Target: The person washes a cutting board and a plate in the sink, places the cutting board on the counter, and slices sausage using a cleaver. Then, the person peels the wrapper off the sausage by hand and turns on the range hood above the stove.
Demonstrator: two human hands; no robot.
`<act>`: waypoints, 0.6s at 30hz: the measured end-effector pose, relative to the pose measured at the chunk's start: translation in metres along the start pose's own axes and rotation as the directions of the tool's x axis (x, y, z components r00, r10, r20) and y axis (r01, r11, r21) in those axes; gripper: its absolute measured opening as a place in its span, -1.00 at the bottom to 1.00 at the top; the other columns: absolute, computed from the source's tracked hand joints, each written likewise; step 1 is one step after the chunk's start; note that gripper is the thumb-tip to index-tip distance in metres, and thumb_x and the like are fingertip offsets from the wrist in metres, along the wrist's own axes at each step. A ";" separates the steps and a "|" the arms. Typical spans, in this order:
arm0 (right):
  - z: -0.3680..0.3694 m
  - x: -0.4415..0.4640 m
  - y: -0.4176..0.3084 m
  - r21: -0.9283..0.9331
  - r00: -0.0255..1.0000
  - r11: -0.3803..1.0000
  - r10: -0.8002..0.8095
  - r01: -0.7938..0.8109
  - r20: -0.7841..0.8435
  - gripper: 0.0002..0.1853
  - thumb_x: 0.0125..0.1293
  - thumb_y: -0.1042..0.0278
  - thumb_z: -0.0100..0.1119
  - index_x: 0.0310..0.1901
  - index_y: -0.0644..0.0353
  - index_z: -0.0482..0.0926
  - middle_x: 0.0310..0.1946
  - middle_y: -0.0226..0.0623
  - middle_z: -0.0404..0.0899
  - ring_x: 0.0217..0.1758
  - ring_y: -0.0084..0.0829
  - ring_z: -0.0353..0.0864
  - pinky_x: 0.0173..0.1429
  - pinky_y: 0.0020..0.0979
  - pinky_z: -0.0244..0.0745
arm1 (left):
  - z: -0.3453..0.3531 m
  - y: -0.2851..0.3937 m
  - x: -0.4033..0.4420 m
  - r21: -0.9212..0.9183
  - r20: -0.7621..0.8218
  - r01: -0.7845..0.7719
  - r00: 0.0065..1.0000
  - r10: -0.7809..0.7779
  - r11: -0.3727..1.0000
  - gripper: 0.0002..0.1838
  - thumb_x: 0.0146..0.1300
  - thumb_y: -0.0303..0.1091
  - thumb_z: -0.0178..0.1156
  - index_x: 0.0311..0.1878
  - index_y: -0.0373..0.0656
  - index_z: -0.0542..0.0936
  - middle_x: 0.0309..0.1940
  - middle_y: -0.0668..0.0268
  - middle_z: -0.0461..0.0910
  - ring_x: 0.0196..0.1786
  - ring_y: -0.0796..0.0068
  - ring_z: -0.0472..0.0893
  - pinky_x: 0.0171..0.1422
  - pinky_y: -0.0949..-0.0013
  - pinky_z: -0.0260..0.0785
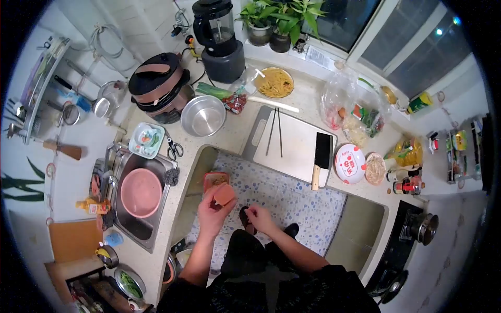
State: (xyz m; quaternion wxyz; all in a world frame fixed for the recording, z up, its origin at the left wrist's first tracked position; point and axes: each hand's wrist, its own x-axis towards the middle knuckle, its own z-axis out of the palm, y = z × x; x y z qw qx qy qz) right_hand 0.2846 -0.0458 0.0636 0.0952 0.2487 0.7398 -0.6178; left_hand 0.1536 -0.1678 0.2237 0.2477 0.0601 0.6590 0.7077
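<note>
My left hand (pixel 210 213) is closed around a smooth pinkish-orange block (pixel 224 195), held over the floor in front of my body; its exact kind I cannot make out. My right hand (pixel 260 218) is to the right of it, apart from the block, with its fingers curled together; anything in them is hidden or too small to see. Just beyond the block, low down, stands a red-rimmed container (pixel 213 179) with brownish contents. Ahead on the counter lies a white cutting board (pixel 300 148), bearing a cleaver (pixel 323 151) and two dark chopsticks (pixel 275 133).
At left, the sink (pixel 117 216) holds a pink basin (pixel 141 192). A metal pot (pixel 203 116), rice cooker (pixel 160 86), scissors (pixel 175 149) and blender (pixel 222 57) stand behind. A yellow-filled plate (pixel 275 82) and red-white lid (pixel 350 163) flank the board; the stove (pixel 397 245) is right.
</note>
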 end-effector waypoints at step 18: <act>-0.214 -0.009 0.036 -0.495 0.631 0.822 -0.230 -0.281 -0.741 -0.50 0.02 0.27 0.35 0.03 0.20 0.48 0.02 -0.04 0.46 0.02 0.03 0.47 0.06 -0.06 0.40 | 0.151 -0.022 0.121 -0.070 0.472 0.421 0.813 -0.342 0.904 -0.13 0.11 0.11 0.41 0.39 -0.10 0.30 0.18 0.28 0.47 0.23 0.26 0.48 0.24 0.09 0.44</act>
